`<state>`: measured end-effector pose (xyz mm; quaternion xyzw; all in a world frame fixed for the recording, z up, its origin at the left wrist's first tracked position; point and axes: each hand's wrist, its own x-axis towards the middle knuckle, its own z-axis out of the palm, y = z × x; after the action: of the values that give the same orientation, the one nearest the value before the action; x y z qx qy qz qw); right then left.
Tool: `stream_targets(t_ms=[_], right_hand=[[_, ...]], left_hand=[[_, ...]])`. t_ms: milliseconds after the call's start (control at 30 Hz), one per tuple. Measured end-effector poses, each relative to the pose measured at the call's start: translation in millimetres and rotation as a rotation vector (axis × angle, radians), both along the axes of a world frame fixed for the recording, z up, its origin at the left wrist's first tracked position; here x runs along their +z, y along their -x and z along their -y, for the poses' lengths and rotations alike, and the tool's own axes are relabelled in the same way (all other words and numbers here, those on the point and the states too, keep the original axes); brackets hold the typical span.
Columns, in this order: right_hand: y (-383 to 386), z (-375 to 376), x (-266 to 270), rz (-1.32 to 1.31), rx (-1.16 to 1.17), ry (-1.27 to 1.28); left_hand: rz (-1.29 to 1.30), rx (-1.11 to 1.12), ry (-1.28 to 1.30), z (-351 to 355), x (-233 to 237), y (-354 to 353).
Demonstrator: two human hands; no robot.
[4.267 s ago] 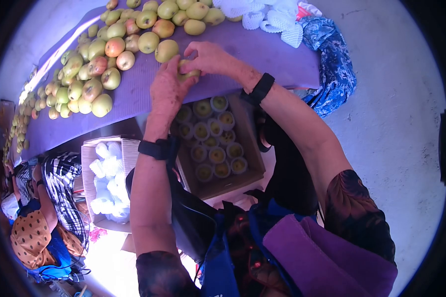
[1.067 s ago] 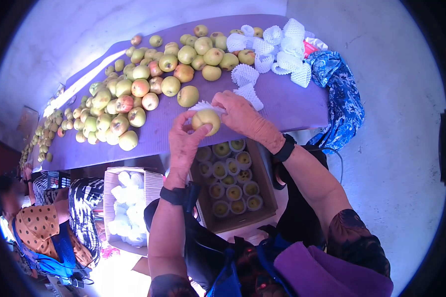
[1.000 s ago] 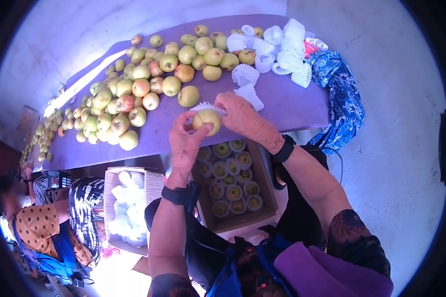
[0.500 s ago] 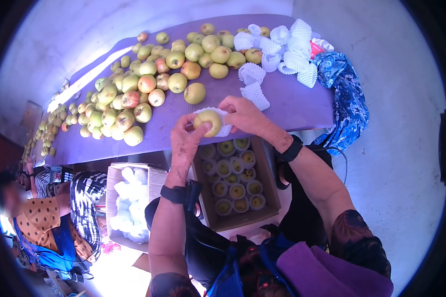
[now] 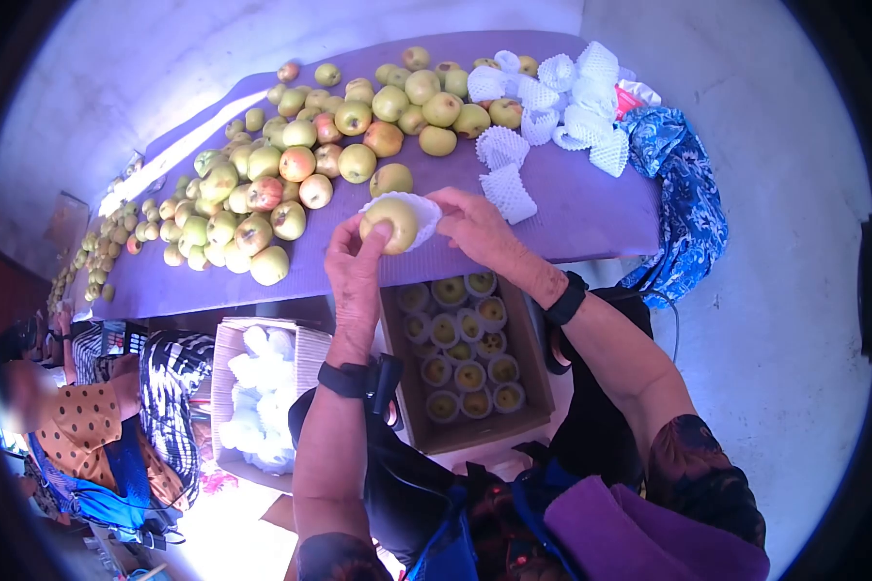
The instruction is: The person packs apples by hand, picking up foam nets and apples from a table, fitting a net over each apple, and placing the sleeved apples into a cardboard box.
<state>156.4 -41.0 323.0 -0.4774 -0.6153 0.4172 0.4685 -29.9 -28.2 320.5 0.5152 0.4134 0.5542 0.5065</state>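
In front of the table edge, my left hand is closed round a yellow-green apple, the thumb pressed against its near side. A white foam net sleeve wraps the far and right sides of this apple. The fingers of my right hand pinch the sleeve's right edge; part of their grip is hidden. Beyond my hands, another apple rests on the purple-covered table. Below them stands a cardboard box holding rows of apples in foam sleeves.
A large pile of apples spreads along the table to the left. Loose foam sleeves lie at the right, beside a blue patterned cloth. A carton of white foam sleeves stands below left. Another person sits farther left.
The apple has shifted left and slightly up with my left hand. More of the foam sleeve shows along its far side, with my right hand still at its edge. The view has shifted slightly.
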Motion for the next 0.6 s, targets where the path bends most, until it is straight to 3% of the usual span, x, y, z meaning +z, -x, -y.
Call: stream_targets(t_ms=[33,100,167,400,600], right_hand=[[-0.5,-4.2,-4.3,0.045,-0.072,-0.106],[0.0,-5.4,-2.1,0.089,-0.144,-0.216],[4.8,0.0,11.9,-0.101,-0.103,0.092],[13.9,3.7,21.5,-0.108,-0.197,0.094],[15.8,-2.1,8.4,-0.318,-0.047,-0.037]], left_hand=[[0.163,-0.030,0.064,1.4,2.9,-1.0],[0.188,-0.023,0.077,0.0,1.8,-0.7],[0.212,-0.017,0.089,-0.9,2.6,-1.0],[0.295,-0.052,0.083,-0.3,2.3,-0.8],[0.506,-0.193,0.181,3.3,5.9,-3.2]])
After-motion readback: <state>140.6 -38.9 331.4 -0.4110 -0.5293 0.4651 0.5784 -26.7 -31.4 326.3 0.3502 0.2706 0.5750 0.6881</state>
